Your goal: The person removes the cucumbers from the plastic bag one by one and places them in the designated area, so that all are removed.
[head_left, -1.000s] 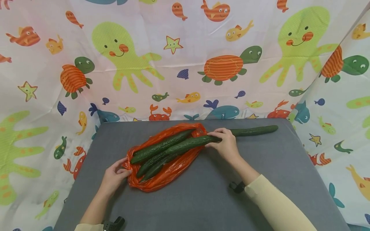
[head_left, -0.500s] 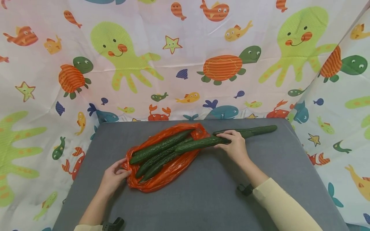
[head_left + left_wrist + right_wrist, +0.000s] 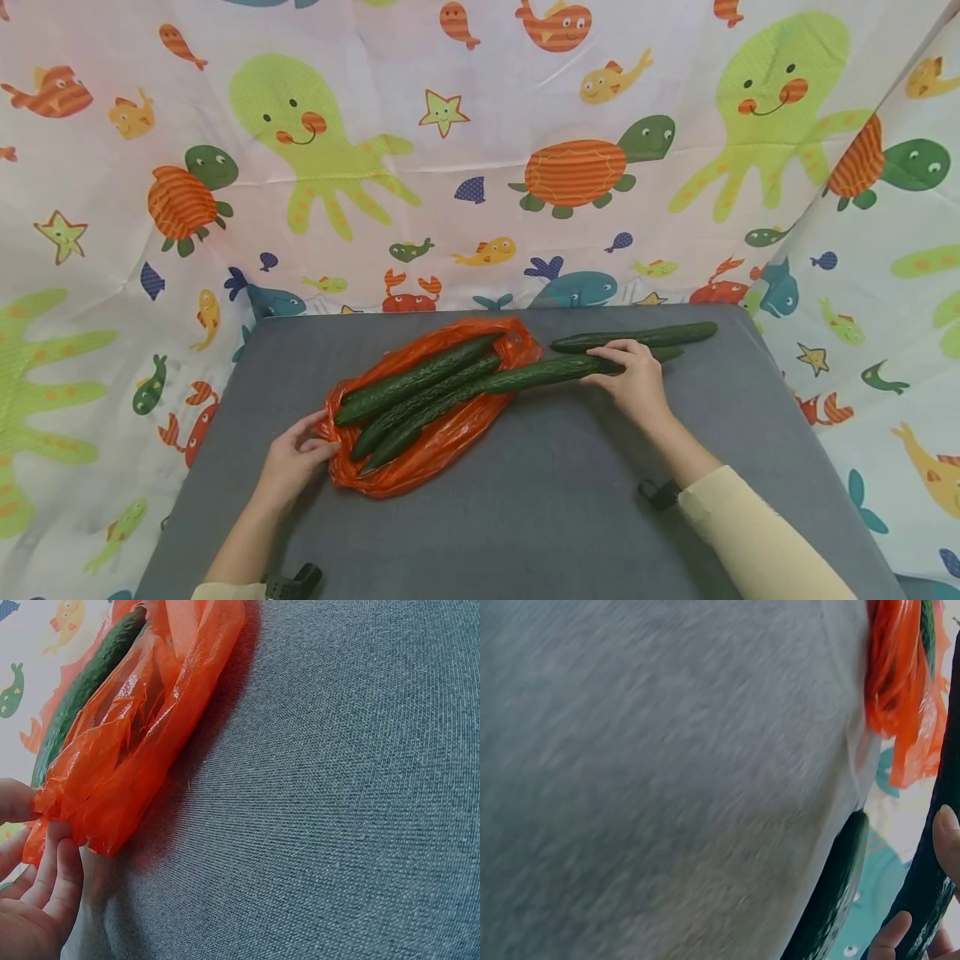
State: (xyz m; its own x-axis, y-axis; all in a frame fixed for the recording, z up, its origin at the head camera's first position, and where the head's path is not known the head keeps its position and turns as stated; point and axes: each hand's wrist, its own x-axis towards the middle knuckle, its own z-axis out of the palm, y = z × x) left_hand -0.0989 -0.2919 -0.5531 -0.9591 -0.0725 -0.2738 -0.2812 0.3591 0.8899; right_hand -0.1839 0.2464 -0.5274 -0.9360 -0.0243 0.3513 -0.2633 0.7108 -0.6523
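Dark green cucumbers lie side by side in an orange plastic bag (image 3: 457, 454), left of the table's middle. My left hand (image 3: 294, 462) pinches the bag's left end between thumb and fingers; the left wrist view shows the bunched plastic (image 3: 82, 802) there. My right hand (image 3: 636, 385) grips one long cucumber (image 3: 547, 372) near its right part. That cucumber's left end is over the bag's right opening, above the others, and its right tip shows beyond the hand. In the right wrist view, thumb and fingers hold the cucumber (image 3: 937, 847). Some of the bagged cucumbers' undersides are hidden.
Another cucumber (image 3: 682, 334) lies on the grey table (image 3: 480, 525) near the back edge, just behind the right hand. A white cloth (image 3: 360, 275) with printed sea animals hangs around the back and sides of the table.
My right hand has moved to the right, drawing the gripped cucumber partly out over the bag's right opening. The left hand has stayed at the bag's left end.
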